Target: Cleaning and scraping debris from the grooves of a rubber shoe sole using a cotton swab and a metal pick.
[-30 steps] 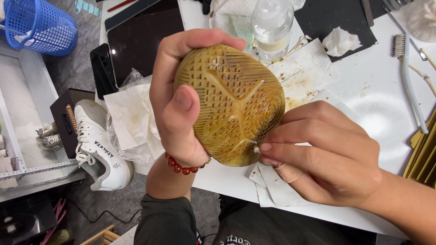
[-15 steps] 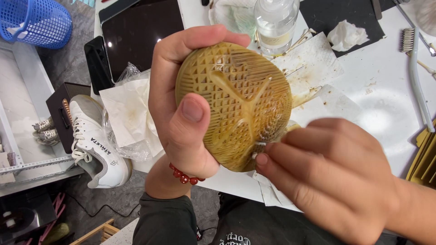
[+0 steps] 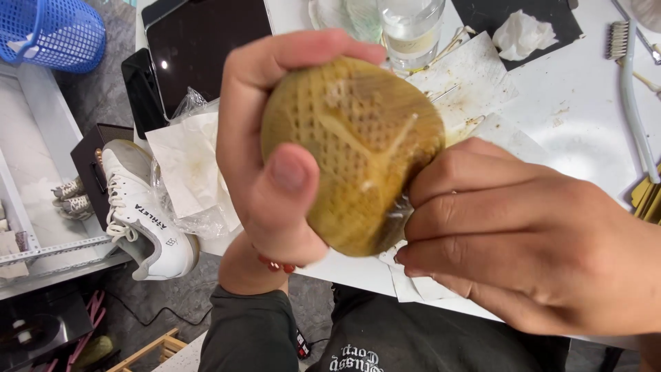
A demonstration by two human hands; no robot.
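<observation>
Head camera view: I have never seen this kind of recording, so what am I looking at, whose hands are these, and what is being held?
The camera sits on a person's head and looks down, so both hands are their own. The left hand grips a yellowed shoe sole, tread facing up. The right hand presses its fingertips against the sole's edge. Beneath lies a white table with stained paper sheets, a brush and a clear bottle. A white sneaker sits lower left, near a blue basket.

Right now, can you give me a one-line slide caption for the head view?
Left hand grips a yellowed, ridged rubber shoe sole while right hand touches its edge above a stained white table.
</observation>
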